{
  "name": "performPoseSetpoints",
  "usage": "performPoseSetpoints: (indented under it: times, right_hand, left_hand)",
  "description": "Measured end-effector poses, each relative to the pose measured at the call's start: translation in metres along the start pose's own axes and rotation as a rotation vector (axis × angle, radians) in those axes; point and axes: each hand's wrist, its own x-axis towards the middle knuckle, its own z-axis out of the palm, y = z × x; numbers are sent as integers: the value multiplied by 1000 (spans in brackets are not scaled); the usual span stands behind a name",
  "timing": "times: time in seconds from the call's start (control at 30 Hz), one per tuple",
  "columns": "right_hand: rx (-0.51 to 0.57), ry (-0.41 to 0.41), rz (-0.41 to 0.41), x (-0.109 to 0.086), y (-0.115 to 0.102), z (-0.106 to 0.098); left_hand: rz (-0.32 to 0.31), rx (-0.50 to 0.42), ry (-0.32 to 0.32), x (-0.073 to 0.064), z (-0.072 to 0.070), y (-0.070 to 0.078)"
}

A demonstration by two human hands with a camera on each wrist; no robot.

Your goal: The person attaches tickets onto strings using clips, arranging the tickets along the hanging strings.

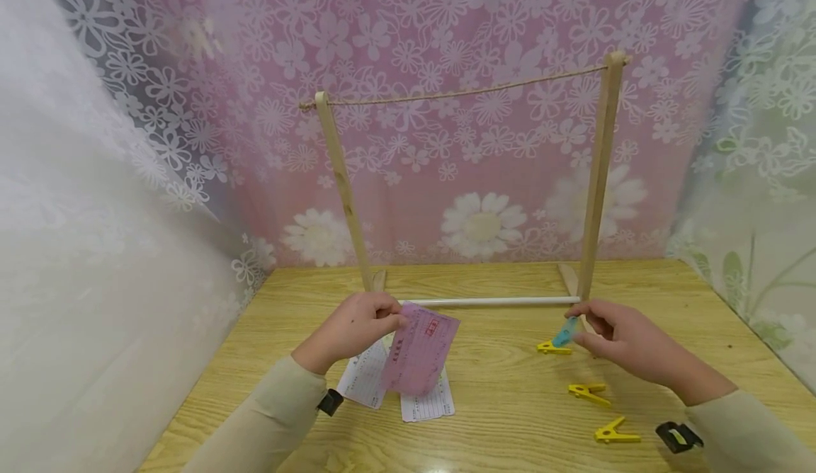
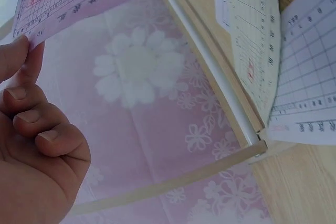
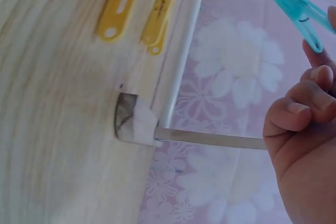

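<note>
A pink printed form (image 1: 422, 349) with a red stamp hangs from my left hand (image 1: 357, 328), its upper corner pinched between thumb and forefinger. In the left wrist view the pinch on the pink slip (image 2: 68, 3) shows plainly. Below it, white printed slips (image 1: 365, 377) lie on the table, partly covered by the pink one. My right hand (image 1: 627, 338) pinches a turquoise clothespin (image 1: 566, 332) by its handle ends. The right wrist view shows the clothespin (image 3: 296, 11) with its nose pointing away from the fingers. Just under it on the table is a yellow clothespin (image 1: 553, 348).
A wooden frame has a left post (image 1: 344, 183), a right post (image 1: 602, 175) and a twine line (image 1: 459, 93) strung between their tops. A white rod (image 1: 491, 301) joins the posts low down. More yellow clothespins (image 1: 589, 392) lie at the right. A floral curtain (image 1: 408, 175) stands behind.
</note>
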Motion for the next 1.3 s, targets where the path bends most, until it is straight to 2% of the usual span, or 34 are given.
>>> performPoseSetpoints:
  times: [0.17, 0.57, 0.77, 0.97, 1.07, 1.3]
  right_hand:
    - [-4, 36, -16, 2, -12, -7]
    - [-63, 109, -29, 11, -30, -33]
    - [-92, 179, -62, 15, -38, -43]
    - [-62, 210, -114, 21, -46, -54]
    - [-81, 230, -123, 25, -50, -59]
    - [-146, 338, -108, 34, -60, -72]
  left_hand:
    - [28, -9, 52, 4, 0, 8]
    - [22, -39, 182, 14, 1, 23]
    - [40, -28, 240, 22, 3, 29]
    - [93, -34, 282, 33, 2, 36]
    - [126, -25, 305, 39, 1, 41]
    - [151, -39, 345, 54, 2, 49]
